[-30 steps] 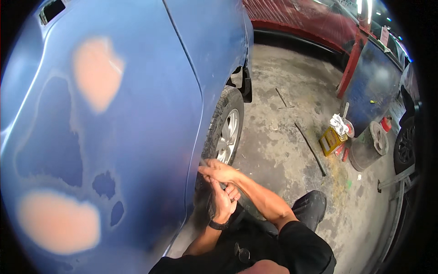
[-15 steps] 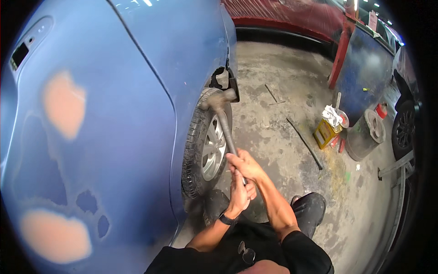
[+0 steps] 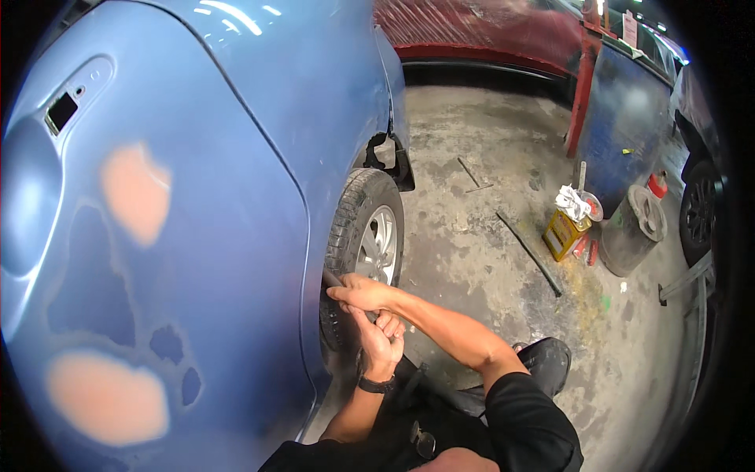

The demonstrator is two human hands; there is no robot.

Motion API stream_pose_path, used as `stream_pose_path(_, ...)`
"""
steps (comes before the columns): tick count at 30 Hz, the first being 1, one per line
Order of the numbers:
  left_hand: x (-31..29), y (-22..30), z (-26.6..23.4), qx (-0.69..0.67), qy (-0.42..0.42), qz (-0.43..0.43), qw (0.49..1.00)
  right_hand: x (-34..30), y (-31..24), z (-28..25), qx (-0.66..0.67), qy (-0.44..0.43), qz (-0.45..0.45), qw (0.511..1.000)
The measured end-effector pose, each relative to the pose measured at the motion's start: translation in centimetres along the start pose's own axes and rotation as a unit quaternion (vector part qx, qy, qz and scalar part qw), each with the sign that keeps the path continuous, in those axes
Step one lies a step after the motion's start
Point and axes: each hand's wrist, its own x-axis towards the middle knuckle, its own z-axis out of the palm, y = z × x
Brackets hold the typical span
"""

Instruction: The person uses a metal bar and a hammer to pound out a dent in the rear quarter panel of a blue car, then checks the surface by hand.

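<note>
Both my hands are wrapped around the handle of a hammer [image 3: 332,279] beside the car's wheel. My right hand [image 3: 363,293] is closed on it nearer the car, and my left hand [image 3: 381,340], below a dark wristband, closes around the handle's rear part. The handle points left into the gap between tyre and body; the blue panel's edge hides the hammer head. Close on the left stands the blue car body panel [image 3: 244,338], with two peach filler patches [image 3: 106,397] and dull sanded spots. The tyre [image 3: 354,212] and its silver wheel rim [image 3: 382,236] show past the panel edge.
On the stained concrete floor lie a long dark bar [image 3: 528,253] and a thin T-shaped rod [image 3: 473,175]. A yellow tin [image 3: 562,234] topped with white rag stands by a grey drum [image 3: 631,236]. Beyond are a red post [image 3: 583,90] and a plastic-covered red car [image 3: 487,35].
The hammer has swung down and to the left, from in front of the wheel into the gap behind the panel edge. Both hands have moved left and down with it, keeping their grip.
</note>
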Motion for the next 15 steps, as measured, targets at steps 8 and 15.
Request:
stream_pose_path(8, 1.7, 0.5, 2.5, 0.147, -0.047, -0.098, 0.983, -1.4, 0.6, -4.6, 0.017, 0.126, -0.041, 0.991)
stream_pose_path(15, -2.1, 0.3, -2.6, 0.060, -0.003, -0.043, 0.997, -2.1, 1.8, 2.1, 0.091, 0.017, -0.016, 0.996)
